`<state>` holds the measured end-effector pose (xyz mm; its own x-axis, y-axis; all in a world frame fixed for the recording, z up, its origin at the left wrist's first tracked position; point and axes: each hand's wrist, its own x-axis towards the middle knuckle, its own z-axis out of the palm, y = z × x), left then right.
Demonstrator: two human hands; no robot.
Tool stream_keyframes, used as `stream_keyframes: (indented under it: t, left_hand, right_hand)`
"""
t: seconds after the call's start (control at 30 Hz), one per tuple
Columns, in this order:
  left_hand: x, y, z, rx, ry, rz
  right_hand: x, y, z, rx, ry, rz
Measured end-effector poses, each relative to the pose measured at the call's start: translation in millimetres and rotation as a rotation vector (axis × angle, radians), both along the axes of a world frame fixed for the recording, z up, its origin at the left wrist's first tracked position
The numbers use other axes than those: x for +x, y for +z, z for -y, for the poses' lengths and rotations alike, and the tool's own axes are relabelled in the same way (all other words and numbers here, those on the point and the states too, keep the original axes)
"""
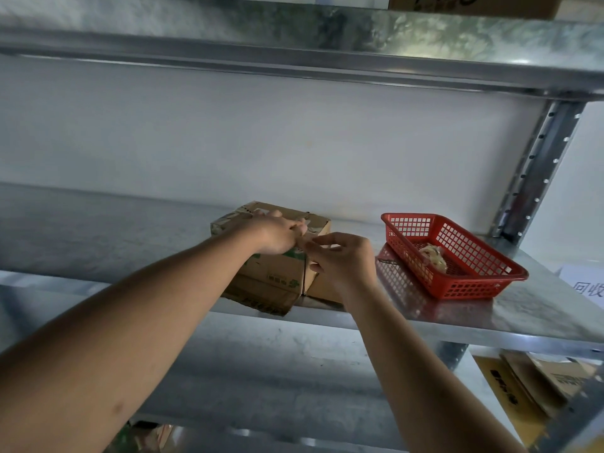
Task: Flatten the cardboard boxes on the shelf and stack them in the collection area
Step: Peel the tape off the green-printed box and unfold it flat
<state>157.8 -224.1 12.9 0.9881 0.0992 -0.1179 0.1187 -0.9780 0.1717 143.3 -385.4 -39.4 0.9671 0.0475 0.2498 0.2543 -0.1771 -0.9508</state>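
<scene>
Galvanized steel shelf (457, 318) against white wall (261, 142): cardboard box (271, 276) near front edge, left hand (277, 235) pressing its top, right hand (340, 259) pinching tape; red basket (457, 256) alongside.

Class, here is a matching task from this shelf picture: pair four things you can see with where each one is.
Things:
1. cardboard box
2. red basket
3. left hand
4. crumpled wad

Places:
A. inside the basket
B. resting on top of the box
C. on the shelf, right of the box
D. on the shelf, under both hands

Pairs: 1-D, 2-C, 3-B, 4-A
</scene>
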Motion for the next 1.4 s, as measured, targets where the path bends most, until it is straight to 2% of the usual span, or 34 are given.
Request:
stream_keyframes:
  t: [0.1, 0.33, 0.53, 0.7, 0.8, 0.9, 1.03, 1.23, 1.4]
  left_hand:
    - [4.8, 0.8, 6.9, -0.006, 0.009, -0.017]
    - [13.7, -3.7, 16.3, 0.001, 0.005, -0.003]
    - [10.8, 0.2, 5.5, -0.123, -0.293, 0.044]
    - [11.7, -4.5, 4.7, 0.118, -0.376, 0.124]
    - [17.9, -9.1, 2.9, 0.094, -0.393, 0.140]
    - [28.0, -15.1, 4.9, 0.069, -0.404, 0.142]
    - [40.9, -19.6, 7.6, -0.023, -0.404, 0.178]
    - [57.3, -26.2, 9.9, 0.052, -0.425, 0.221]
    - [61.3, -30.7, 8.3, 0.083, -0.443, 0.267]
  right_hand:
    - [3.7, 1.0, 5.9, -0.183, -0.089, 0.087]
    - [4.8, 5.1, 23.2, -0.374, -0.244, 0.193]
    - [11.7, 5.3, 34.7, -0.367, -0.313, 0.201]
    - [7.7, 3.4, 26.8, -0.480, -0.333, 0.284]
    - [7.2, 7.5, 25.6, -0.526, -0.314, 0.277]
    - [9.8, 16.9, 25.0, -0.474, -0.317, 0.224]
    - [6.8, 22.9, 25.3, -0.290, -0.305, 0.102]
    - [6.0, 17.5, 21.8, -0.059, -0.327, 0.066]
    - [9.5, 11.1, 14.5, 0.003, -0.423, 0.068]
